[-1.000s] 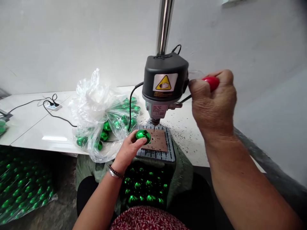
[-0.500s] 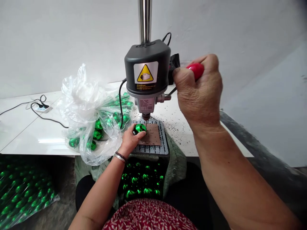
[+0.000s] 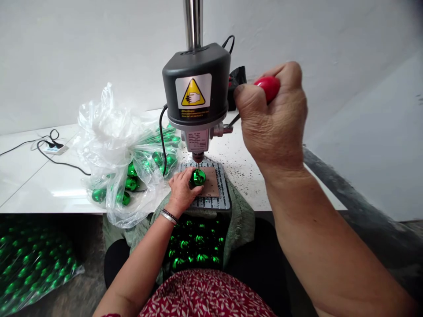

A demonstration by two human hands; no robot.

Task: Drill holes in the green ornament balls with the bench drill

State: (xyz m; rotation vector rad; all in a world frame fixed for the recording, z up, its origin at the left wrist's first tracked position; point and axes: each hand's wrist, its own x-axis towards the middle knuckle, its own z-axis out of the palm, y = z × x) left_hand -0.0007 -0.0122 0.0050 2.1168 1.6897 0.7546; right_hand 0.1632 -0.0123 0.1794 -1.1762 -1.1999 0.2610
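Note:
My left hand (image 3: 182,187) grips a shiny green ball (image 3: 199,177) between thumb and fingers. The ball sits on a brown board (image 3: 212,187) on the slotted base (image 3: 222,203) of a drill press (image 3: 195,83). Directly above it is the drill bit (image 3: 199,166); whether the tip touches the ball I cannot make out. My right hand (image 3: 272,116) is closed round the red-knobbed lever (image 3: 268,88) at the machine's right side. Its fingers are partly hidden behind the palm.
A clear plastic bag (image 3: 105,141) with several green balls lies left of the press. Dark shavings litter the white table (image 3: 246,176). More green balls fill an open sack (image 3: 243,237) below the base and another bag (image 3: 33,264) at lower left. A power strip (image 3: 56,149) is far left.
My left hand has moved the green ball rightward over the board, under the drill bit. The right hand keeps its grip on the lever. The view has shifted slightly.

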